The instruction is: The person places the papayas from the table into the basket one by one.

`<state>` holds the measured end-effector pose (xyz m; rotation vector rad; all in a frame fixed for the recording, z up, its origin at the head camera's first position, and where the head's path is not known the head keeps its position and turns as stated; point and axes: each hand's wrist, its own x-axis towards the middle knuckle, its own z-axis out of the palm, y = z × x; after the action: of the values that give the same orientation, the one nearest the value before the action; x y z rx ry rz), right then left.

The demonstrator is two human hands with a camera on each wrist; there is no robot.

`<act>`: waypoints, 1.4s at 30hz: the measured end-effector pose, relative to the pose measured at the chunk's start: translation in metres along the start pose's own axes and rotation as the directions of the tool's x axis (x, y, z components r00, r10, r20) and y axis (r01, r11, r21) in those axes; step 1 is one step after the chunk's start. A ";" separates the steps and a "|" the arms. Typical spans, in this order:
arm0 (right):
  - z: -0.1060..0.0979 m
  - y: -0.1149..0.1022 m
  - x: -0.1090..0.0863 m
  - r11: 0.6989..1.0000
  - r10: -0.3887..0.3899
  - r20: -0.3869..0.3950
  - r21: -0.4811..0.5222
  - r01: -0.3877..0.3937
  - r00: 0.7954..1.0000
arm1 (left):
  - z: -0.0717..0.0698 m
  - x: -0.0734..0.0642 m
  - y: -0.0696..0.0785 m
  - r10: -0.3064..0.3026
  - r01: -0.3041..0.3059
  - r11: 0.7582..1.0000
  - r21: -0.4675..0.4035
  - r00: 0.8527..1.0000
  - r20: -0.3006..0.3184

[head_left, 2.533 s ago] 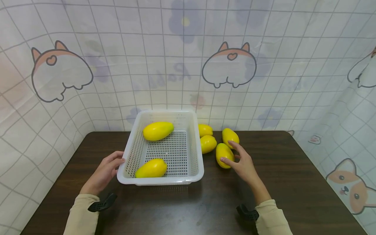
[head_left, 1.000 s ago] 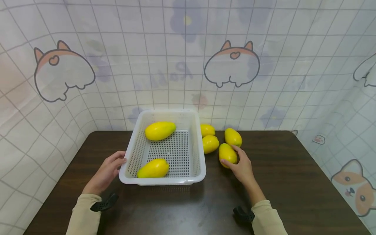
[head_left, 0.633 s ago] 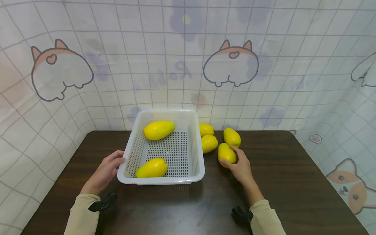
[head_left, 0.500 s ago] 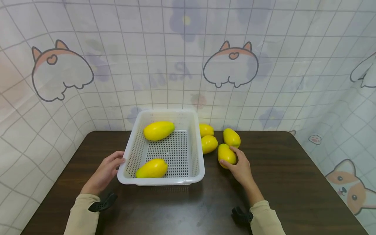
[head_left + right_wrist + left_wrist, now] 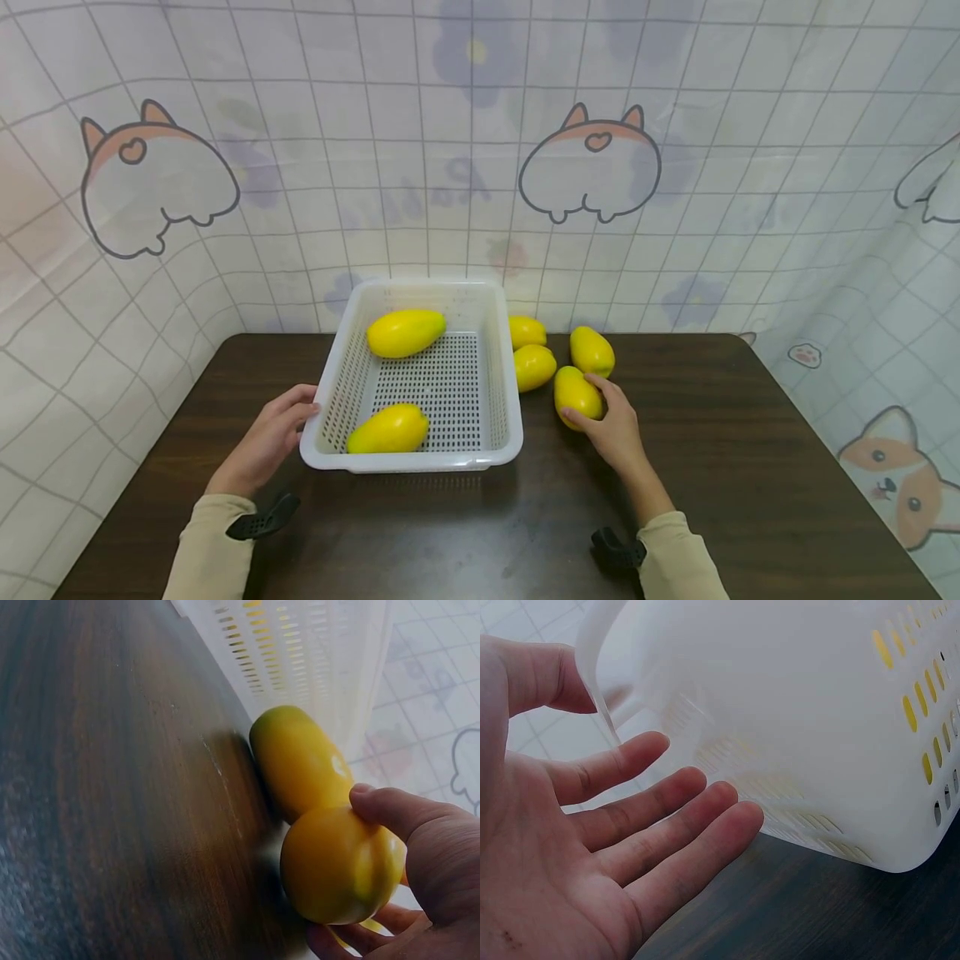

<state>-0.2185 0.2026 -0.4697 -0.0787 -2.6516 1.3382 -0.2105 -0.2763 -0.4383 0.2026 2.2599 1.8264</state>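
Note:
My left hand (image 5: 268,437) is at the left side of a white plastic basket (image 5: 411,461). In the left wrist view its thumb (image 5: 551,679) laps over the rim, while the other fingers lie along the outer wall. My right hand (image 5: 617,427) grips the nearest yellow papaya (image 5: 576,398) on the table, thumb on one side and fingers round the other. The right wrist view has this papaya (image 5: 334,862) end-on, overlapping a second papaya (image 5: 296,761). Inside the basket lie two more, a far papaya (image 5: 405,333) and a near papaya (image 5: 390,429).
Right of the basket are a papaya (image 5: 534,368) close to its wall, another papaya (image 5: 527,332) partly hidden by the rim, and a papaya (image 5: 592,351) behind the gripped one. A patterned curtain (image 5: 720,208) hangs along the dark wooden table (image 5: 735,467).
My right hand, earlier spread loosely over the nearest papaya, has closed round it. That papaya has barely shifted. The left hand and the basket stay in place.

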 end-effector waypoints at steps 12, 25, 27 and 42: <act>-0.001 -0.004 -0.002 0.999 -0.031 -0.021 0.007 0.031 0.999 | -0.001 0.001 -0.002 -0.001 0.001 1.000 -0.012 1.000 0.001; -0.007 -0.013 -0.003 0.998 -0.050 -0.024 0.022 0.051 0.998 | -0.001 0.001 0.000 0.002 -0.002 1.000 -0.017 1.000 0.005; -0.008 -0.015 -0.003 0.998 -0.050 -0.023 0.026 0.051 0.998 | -0.001 0.000 0.000 0.002 -0.002 1.000 -0.019 1.000 0.006; -0.009 -0.031 -0.006 0.994 -0.081 -0.036 0.068 0.083 0.996 | -0.001 0.000 0.000 -0.002 0.002 1.000 -0.009 1.000 0.004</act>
<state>-0.2101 0.1904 -0.4402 0.0163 -2.5489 1.3885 -0.2110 -0.2768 -0.4385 0.2027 2.2474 1.8335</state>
